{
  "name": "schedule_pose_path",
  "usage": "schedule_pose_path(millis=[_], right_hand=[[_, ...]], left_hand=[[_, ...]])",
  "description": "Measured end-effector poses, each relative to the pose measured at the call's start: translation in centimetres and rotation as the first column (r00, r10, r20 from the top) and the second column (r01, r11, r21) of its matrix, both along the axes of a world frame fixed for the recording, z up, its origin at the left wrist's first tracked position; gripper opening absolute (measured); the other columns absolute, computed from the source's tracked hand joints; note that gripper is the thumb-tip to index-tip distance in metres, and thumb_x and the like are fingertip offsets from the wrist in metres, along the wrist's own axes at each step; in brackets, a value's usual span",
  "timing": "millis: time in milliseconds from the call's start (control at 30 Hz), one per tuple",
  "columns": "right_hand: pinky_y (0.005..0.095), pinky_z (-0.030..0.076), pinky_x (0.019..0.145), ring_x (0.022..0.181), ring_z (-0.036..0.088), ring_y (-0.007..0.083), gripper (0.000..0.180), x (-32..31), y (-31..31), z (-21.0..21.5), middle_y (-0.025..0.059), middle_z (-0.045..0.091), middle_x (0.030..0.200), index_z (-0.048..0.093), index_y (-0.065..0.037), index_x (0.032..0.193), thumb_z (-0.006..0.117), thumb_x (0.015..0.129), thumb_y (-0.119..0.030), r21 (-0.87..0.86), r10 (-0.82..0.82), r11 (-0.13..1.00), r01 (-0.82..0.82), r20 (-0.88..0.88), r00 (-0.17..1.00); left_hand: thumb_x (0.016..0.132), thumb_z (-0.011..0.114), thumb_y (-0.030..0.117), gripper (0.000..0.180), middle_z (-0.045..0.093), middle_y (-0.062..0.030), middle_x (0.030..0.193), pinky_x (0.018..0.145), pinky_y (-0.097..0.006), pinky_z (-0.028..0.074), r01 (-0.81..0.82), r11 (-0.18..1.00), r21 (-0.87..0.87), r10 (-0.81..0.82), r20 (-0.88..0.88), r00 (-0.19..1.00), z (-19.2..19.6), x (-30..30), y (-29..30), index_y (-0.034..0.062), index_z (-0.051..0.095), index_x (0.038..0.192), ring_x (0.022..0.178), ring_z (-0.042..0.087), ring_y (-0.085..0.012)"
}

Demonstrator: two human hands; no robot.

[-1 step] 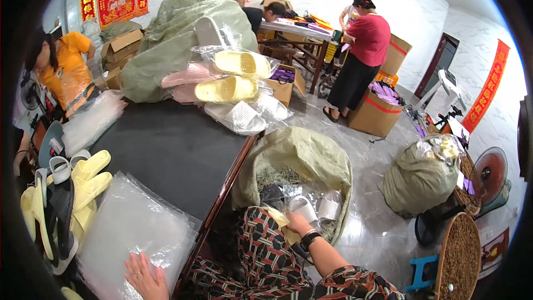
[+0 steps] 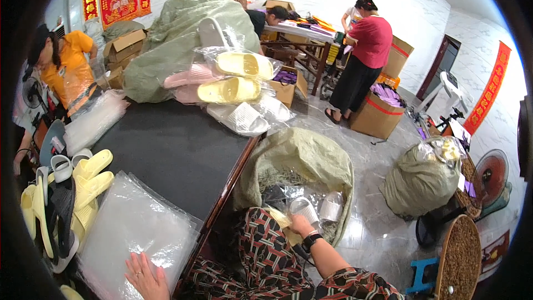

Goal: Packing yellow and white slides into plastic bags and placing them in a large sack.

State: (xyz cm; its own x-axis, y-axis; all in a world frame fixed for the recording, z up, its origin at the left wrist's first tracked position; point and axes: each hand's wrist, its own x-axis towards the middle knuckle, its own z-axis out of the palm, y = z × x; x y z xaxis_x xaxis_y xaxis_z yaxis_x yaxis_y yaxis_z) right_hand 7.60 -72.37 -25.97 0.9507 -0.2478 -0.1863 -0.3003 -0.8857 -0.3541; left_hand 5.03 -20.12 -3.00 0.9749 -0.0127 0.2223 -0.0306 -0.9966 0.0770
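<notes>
At far left, on the edge of the black table [image 2: 172, 150], lie loose yellow slippers [image 2: 91, 180] mixed with grey and white ones. Just beside them, a stack of clear plastic bags [image 2: 133, 228] rests on the table's near corner; the left hand [image 2: 145, 276] lies flat on its lower edge, fingers spread apart and gripping nothing. At the table's far end, bagged yellow and pink slippers [image 2: 230, 80] are heaped against a large green sack [image 2: 177, 33]. Right of the table, an open green sack [image 2: 302, 166] sits on the floor beside the person's patterned lap. The right hand [image 2: 302, 226], a dark watch at its wrist, reaches into the sack's mouth, fingers closed around a white slipper [image 2: 302, 209]. Another bagged white slipper [image 2: 332, 206] lies just beside it. At far right, a tied green sack [image 2: 422, 180] stands on the floor.
</notes>
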Motion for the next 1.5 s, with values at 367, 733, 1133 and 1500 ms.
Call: schedule_pose_path(millis=[367, 733, 1133, 1500], right_hand=[[0.0492, 0.053, 0.081, 0.088, 0.066, 0.0419, 0.028, -0.8, -6.7, 7.1, 0.0221, 0.069, 0.092, 0.07, -0.005, 0.097, 0.071, 0.077, -0.025, -0.173, -0.042, 0.983, 0.054, 0.07, 0.997], [0.0317, 0.051, 0.065, 0.075, 0.067, 0.019, 0.033, -0.7, -6.8, 27.2, 0.0104, 0.07, 0.084, 0.062, 0.0, 0.116, 0.067, 0.088, -0.016, 0.438, -0.372, 0.888, 0.137, 0.513, 0.773], [0.0222, 0.05, 0.061, 0.075, 0.06, 0.007, 0.03, 6.3, 14.3, 35.6, 0.0008, 0.066, 0.096, 0.054, -0.004, 0.128, 0.054, 0.1, -0.013, 0.942, -0.309, -0.053, -0.331, 0.299, 0.903], [0.0416, 0.052, 0.098, 0.105, 0.065, 0.0289, 0.06, 3.5, 31.5, 27.2, 0.0148, 0.058, 0.121, 0.021, -0.008, 0.151, 0.047, 0.097, 0.001, 0.912, 0.48, -0.347, 0.219, -0.028, 0.877]], left_hand=[[0.095, 0.052, 0.035, 0.064, 0.025, -0.0112, 0.161, 0.117, -0.059, 0.008, -0.125, 0.992, -0.016, 0.121, -0.165, 0.979, -0.4, 0.3, -0.7, 0.0129, 0.035, 0.152, 0.149, 0.016, -0.0359], [0.094, 0.052, 0.035, 0.065, 0.026, -0.0114, 0.16, 0.117, -0.06, 0.008, -0.1, 0.994, -0.033, 0.097, -0.087, 0.991, -0.9, 0.4, -0.7, 0.0145, 0.035, 0.153, 0.148, 0.019, -0.0379], [0.089, 0.059, 0.047, 0.063, 0.041, -0.0164, 0.15, 0.112, -0.067, 0.015, -0.05, 0.994, -0.098, 0.06, 0.095, 0.994, -0.8, 0.4, -0.2, 0.0125, 0.051, 0.141, 0.142, 0.028, -0.0416], [0.083, 0.063, 0.047, 0.052, 0.064, -0.01, 0.127, 0.115, -0.059, 0.019, 0.095, 0.981, -0.17, -0.047, 0.264, 0.963, -2.0, 0.1, 0.9, 0.0206, 0.065, 0.127, 0.132, 0.046, -0.0339]])
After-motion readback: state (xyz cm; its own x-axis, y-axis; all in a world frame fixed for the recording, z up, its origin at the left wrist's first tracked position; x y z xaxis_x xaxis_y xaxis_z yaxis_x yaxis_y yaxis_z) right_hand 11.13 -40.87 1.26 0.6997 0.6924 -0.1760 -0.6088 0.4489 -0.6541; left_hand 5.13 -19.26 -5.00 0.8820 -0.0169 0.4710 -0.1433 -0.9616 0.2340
